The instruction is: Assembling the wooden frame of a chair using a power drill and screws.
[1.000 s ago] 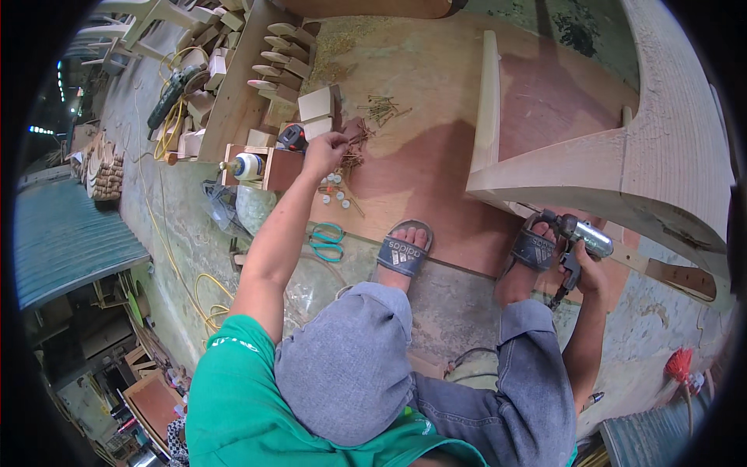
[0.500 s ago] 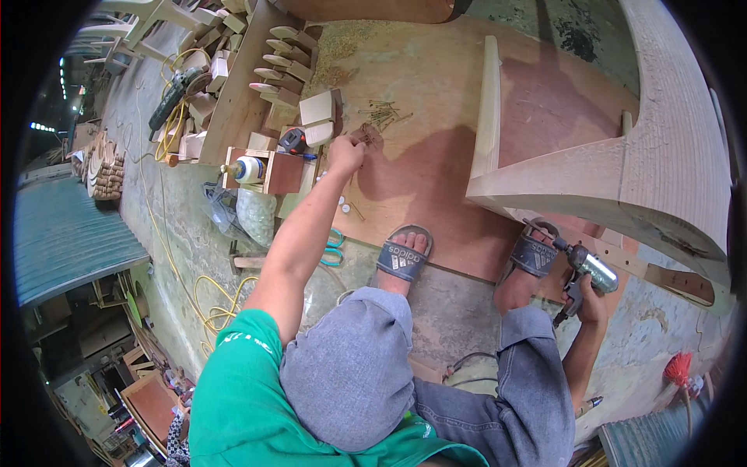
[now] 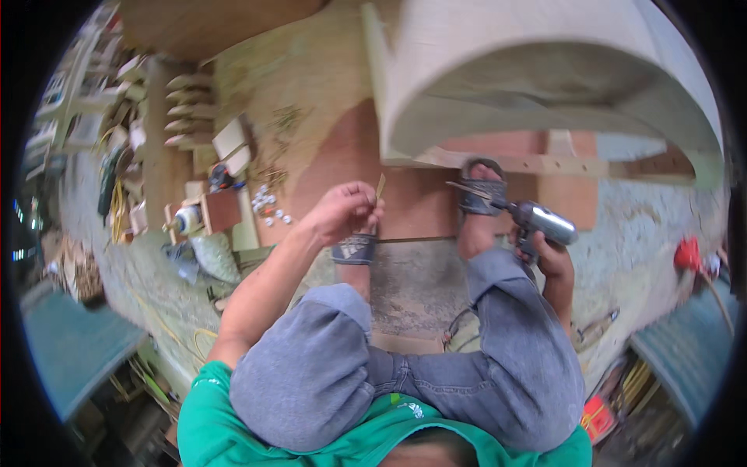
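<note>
My left hand (image 3: pixel 346 208) is raised above the left sandal, its fingers pinched on a thin brass-coloured screw (image 3: pixel 380 187) that points up. Wrapped round the grip of a silver and black pistol-grip screwdriver (image 3: pixel 548 224) is my right hand (image 3: pixel 551 257). The tool's long thin bit points left, over the right sandal (image 3: pixel 482 191); whether a screw sits on its end I cannot tell. A big pale wooden frame with a curved arch (image 3: pixel 420 93) stands just beyond both hands. More loose screws (image 3: pixel 268 173) lie in a pile on the plywood sheet (image 3: pixel 311 86).
Left of my hand are small white caps (image 3: pixel 266 206), a tape measure (image 3: pixel 220 177), a wooden box (image 3: pixel 222 212) with a white bottle (image 3: pixel 187 220), and a plastic bag (image 3: pixel 214 258). An angle grinder (image 3: pixel 109 183) lies farther left. A red object (image 3: pixel 688 254) is at right.
My left hand has come back from beside the screw pile toward my knees, with a screw in its fingers. The view has shifted, and the screwdriver now points more level to the left.
</note>
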A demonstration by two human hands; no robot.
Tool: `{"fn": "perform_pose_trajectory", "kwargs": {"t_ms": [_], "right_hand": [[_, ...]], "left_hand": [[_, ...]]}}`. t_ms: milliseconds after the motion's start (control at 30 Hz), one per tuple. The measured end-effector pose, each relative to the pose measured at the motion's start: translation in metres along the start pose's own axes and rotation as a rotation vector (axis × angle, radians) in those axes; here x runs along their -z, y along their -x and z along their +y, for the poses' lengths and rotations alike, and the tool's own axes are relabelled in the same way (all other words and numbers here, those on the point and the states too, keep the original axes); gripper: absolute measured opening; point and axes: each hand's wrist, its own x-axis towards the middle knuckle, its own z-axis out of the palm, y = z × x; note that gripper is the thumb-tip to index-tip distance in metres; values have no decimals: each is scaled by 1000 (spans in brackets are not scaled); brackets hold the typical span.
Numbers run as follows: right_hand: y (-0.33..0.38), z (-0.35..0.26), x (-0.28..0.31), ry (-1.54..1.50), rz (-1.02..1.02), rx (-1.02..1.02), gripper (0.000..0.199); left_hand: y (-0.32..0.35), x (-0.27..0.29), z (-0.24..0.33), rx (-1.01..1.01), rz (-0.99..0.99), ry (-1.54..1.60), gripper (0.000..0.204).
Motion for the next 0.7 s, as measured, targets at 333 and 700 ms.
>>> {"fn": "perform_pose_trajectory", "kwargs": {"t_ms": [333, 700], "right_hand": [[23, -19, -11, 20, 143, 14, 59], [19, -14, -11, 37, 138, -7, 55]], "left_hand": [[-70, -84, -60, 122, 41, 127, 11], [-64, -94, -46, -44, 176, 346, 7]]}}
